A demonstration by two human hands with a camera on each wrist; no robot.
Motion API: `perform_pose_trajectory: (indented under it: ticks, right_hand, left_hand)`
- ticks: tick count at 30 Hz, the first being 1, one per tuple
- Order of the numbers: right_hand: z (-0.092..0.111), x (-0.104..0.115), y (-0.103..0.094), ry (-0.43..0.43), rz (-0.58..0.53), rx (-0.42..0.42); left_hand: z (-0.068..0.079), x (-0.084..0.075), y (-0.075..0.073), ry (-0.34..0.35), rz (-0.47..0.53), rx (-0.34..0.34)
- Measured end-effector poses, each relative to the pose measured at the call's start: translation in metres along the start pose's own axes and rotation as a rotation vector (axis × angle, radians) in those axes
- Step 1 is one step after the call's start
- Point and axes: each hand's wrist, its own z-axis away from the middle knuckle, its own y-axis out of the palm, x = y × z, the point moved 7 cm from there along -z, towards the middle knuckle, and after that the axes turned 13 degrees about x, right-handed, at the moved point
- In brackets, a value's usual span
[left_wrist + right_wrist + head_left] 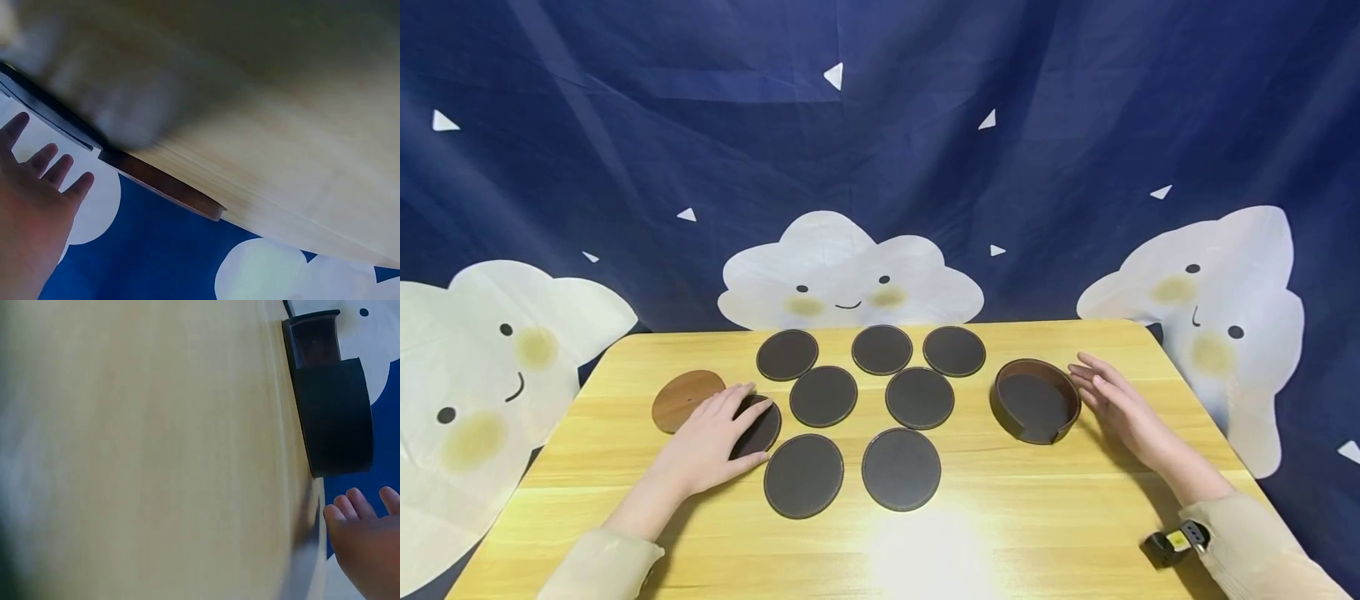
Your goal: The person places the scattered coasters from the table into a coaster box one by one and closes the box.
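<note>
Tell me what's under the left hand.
From the head view, part of a dark coaster shows under the left hand, which hides the rest and an edge of the brown disc.

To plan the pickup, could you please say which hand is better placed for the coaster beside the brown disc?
Probably the left hand: it covers part of that coaster; the right hand is beside the holder.
</note>
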Motion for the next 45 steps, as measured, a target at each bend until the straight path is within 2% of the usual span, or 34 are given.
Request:
perform_pose_trajectory:
  ticks: [4,9,17,22,31,45]
  right_hand:
    - [0.0,-0.005,-0.001,-0.038,-0.109,0.05]
    - [0.0,-0.008,-0.001,-0.018,-0.148,0.064]
    - [-0.001,-0.016,0.002,0.086,-0.058,0.031]
    - [0.001,-0.022,-0.001,0.136,0.014,0.021]
    - [0.002,-0.021,0.0,0.116,0.044,0.106]
    - [0.003,-0.021,-0.004,0.068,0.155,0.151]
  left_hand:
    - [-0.003,-0.001,0.0,0.029,0.002,0.004]
    - [-0.006,0.0,0.002,0.031,0.015,0.034]
    - [-0.005,0.0,0.003,0.023,0.033,0.053]
    - [-0.005,0.002,0.004,0.045,0.033,0.053]
    - [-0.009,0.007,0.001,0.09,0.039,0.044]
    - [-0.016,0.009,-0.003,0.098,0.078,0.012]
